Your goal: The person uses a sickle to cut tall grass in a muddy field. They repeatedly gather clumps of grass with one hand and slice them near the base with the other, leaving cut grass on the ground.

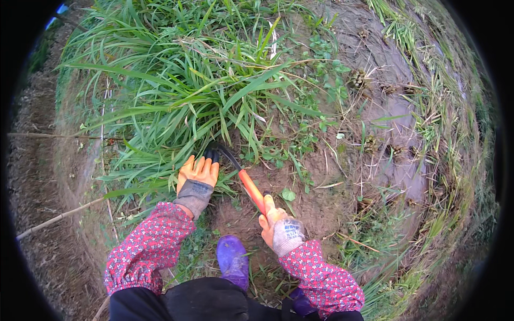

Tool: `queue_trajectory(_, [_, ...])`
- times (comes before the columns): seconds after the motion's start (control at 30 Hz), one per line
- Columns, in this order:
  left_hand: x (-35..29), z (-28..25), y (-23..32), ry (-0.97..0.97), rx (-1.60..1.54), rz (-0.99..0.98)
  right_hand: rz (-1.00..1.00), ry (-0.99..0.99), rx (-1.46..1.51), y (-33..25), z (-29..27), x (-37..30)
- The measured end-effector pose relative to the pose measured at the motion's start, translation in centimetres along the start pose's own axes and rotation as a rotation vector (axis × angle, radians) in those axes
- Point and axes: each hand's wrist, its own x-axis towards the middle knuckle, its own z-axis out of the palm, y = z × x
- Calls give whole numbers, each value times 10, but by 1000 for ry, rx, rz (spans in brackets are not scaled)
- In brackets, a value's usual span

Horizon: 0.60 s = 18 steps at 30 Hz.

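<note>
Gripping the orange handle of a sickle (243, 176), the right hand (278, 224) is wrapped shut around it, its dark curved blade reaching up ahead to the foot of a grass clump (198, 91). The left hand (197, 179), fingers pressed together, bears down on the blades at that same base. Cutting well likely means holding the grass taut, blade low, fingers behind the edge. Counted: one sickle, two orange gloves, one purple boot (233, 261) clearly visible.
</note>
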Motion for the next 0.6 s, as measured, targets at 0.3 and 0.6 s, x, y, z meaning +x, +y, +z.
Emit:
queue_trajectory(0.3, [47,9,-26,-486,177,-123,2,-11,-4,-30,-11,-5])
queue_trajectory(0.6, [40,22,-22,-520,149,-83,1,-97,155,0,26,-2])
